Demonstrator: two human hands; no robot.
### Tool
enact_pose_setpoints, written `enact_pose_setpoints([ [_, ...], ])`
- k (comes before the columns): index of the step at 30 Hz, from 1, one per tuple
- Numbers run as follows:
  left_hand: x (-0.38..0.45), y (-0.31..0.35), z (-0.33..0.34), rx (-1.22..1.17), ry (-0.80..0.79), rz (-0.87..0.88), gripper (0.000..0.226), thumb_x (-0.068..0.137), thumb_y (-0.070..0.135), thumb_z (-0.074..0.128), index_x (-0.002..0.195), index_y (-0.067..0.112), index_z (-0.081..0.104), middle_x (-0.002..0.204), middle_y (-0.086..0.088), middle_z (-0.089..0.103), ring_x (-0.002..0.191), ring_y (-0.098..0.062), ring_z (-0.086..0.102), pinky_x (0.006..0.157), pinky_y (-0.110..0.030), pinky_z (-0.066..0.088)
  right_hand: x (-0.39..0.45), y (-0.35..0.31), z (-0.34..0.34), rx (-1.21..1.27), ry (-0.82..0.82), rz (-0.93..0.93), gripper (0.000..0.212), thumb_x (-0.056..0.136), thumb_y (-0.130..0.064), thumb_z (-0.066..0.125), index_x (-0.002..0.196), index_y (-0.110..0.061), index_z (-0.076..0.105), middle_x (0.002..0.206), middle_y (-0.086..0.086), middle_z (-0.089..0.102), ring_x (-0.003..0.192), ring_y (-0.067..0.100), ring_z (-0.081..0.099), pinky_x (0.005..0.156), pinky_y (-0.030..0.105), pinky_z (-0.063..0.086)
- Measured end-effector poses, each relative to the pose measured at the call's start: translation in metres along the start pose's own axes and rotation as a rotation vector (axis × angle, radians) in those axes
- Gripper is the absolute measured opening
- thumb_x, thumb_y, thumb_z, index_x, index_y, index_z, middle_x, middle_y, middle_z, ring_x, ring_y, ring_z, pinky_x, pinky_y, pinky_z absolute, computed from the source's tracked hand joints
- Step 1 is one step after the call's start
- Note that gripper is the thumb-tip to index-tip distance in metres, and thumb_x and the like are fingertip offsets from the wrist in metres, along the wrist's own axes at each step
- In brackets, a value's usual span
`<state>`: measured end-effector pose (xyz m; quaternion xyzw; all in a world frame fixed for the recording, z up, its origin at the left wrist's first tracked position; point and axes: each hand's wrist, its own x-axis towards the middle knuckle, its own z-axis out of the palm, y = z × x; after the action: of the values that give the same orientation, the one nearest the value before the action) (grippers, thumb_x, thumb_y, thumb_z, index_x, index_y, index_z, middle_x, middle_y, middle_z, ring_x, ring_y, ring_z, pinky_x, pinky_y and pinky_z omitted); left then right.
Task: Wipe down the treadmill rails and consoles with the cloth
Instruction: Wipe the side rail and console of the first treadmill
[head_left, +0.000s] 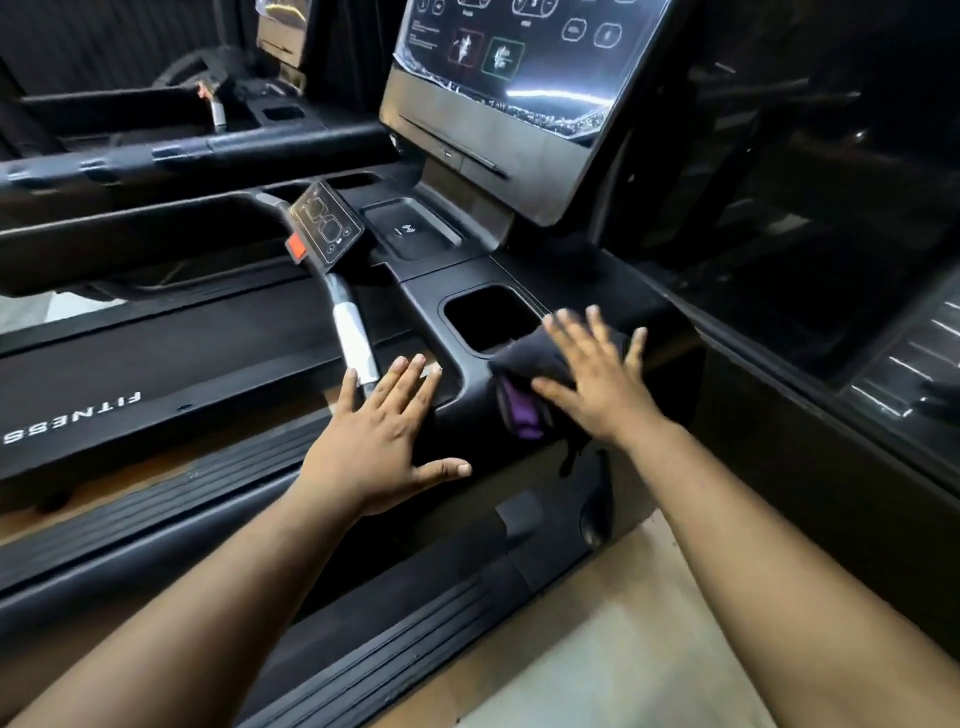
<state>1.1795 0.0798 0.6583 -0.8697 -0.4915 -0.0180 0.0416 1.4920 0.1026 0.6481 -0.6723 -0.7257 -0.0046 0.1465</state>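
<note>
A dark cloth with a purple patch (524, 379) lies on the black side rail (467, 415) of the treadmill, just below the square cup holder (491, 317). My right hand (597, 379) presses flat on the cloth with its fingers spread. My left hand (384, 441) rests flat on the rail's near end, fingers straight, thumb out. The tilted console screen (519, 67) stands above at the back. A small keypad with a red tab (324, 228) sits on the inner handle.
A silver-banded handle bar (353, 338) runs down toward my left hand. The running belt (171, 374) marked FITNESS lies to the left. The ribbed foot rail (395, 644) runs below. Another treadmill (156, 114) stands at the back left, dark glass (831, 208) to the right.
</note>
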Motion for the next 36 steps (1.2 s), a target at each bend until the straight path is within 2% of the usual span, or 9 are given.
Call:
enact_pose_setpoints([
  [3,0.0,0.0,0.001,-0.028,-0.003,0.009,0.119,0.073,0.103,0.002,0.161,0.026,-0.021,0.17,0.005,-0.021,0.156,-0.015,-0.023,0.126,-0.059,-0.006,0.005,-0.041,-0.002,0.081,0.029,0.241,0.093,0.086,-0.084,0.01,0.164,-0.034,0.009,0.174,-0.008,0.0,0.159,0.023,-0.01,0.115,0.076,-0.007],
  [6,0.002,-0.003,0.002,-0.064,-0.001,0.0,0.124,0.068,0.104,-0.003,0.161,0.023,-0.023,0.17,0.004,-0.021,0.156,-0.015,-0.023,0.126,-0.058,-0.006,-0.019,-0.094,0.015,0.098,0.028,0.134,0.093,0.084,-0.08,0.003,0.164,-0.034,0.01,0.173,-0.009,-0.001,0.159,0.019,-0.007,0.119,0.07,-0.008],
  [10,0.001,-0.003,0.004,-0.107,0.026,0.001,0.125,0.071,0.103,0.001,0.161,0.02,-0.021,0.171,0.002,-0.02,0.156,-0.015,-0.023,0.126,-0.059,-0.007,-0.022,-0.053,0.004,-0.057,-0.033,-0.026,0.098,0.079,-0.091,0.002,0.162,-0.038,-0.004,0.169,-0.018,-0.012,0.157,0.014,-0.017,0.117,0.073,-0.011],
  [15,0.005,-0.003,0.005,-0.128,0.011,-0.019,0.124,0.073,0.103,0.007,0.161,0.02,-0.022,0.169,-0.001,-0.024,0.155,-0.018,-0.025,0.125,-0.06,-0.008,-0.031,-0.075,0.01,0.095,0.025,0.153,0.11,0.078,-0.083,0.017,0.165,-0.016,0.008,0.173,0.007,-0.001,0.16,0.023,-0.008,0.125,0.058,-0.008],
  [18,0.006,-0.004,0.004,-0.126,-0.011,-0.036,0.127,0.072,0.103,0.008,0.161,0.017,-0.02,0.168,-0.003,-0.025,0.155,-0.018,-0.026,0.126,-0.058,-0.008,-0.014,-0.105,0.017,0.04,0.011,0.029,0.108,0.08,-0.086,0.014,0.165,-0.02,0.011,0.173,0.001,0.006,0.16,0.016,-0.004,0.125,0.048,-0.016],
  [21,0.007,-0.004,0.003,-0.142,-0.026,-0.093,0.134,0.068,0.105,0.006,0.16,0.011,-0.022,0.168,-0.005,-0.025,0.155,-0.017,-0.027,0.126,-0.057,-0.01,0.031,-0.111,0.004,-0.031,-0.07,0.01,0.118,0.074,-0.097,0.008,0.164,-0.022,0.019,0.17,-0.003,0.024,0.159,0.014,0.011,0.127,0.049,-0.004],
  [28,0.003,-0.002,0.0,-0.11,-0.023,-0.136,0.13,0.07,0.104,0.003,0.158,0.013,-0.027,0.165,-0.006,-0.033,0.152,-0.019,-0.033,0.125,-0.058,-0.013,0.009,-0.031,-0.002,-0.035,-0.095,-0.355,0.081,0.09,-0.064,0.035,0.163,-0.029,0.023,0.169,-0.01,0.015,0.158,0.013,0.015,0.128,0.04,-0.002],
  [31,0.005,-0.001,0.0,-0.105,-0.027,-0.134,0.124,0.071,0.104,0.005,0.155,0.02,-0.03,0.165,-0.004,-0.034,0.152,-0.019,-0.034,0.125,-0.058,-0.013,0.043,0.01,-0.018,-0.109,-0.115,-0.187,0.089,0.082,-0.071,0.027,0.163,-0.034,0.017,0.171,-0.008,0.011,0.159,0.016,0.012,0.127,0.045,-0.005],
  [36,0.005,0.001,0.001,-0.096,-0.007,-0.137,0.117,0.072,0.104,0.006,0.151,0.026,-0.033,0.167,-0.003,-0.03,0.153,-0.019,-0.031,0.125,-0.058,-0.013,0.042,-0.044,-0.009,-0.102,-0.099,-0.034,0.1,0.079,-0.082,0.008,0.164,-0.032,0.018,0.173,-0.004,0.008,0.159,0.016,0.002,0.126,0.053,-0.003],
])
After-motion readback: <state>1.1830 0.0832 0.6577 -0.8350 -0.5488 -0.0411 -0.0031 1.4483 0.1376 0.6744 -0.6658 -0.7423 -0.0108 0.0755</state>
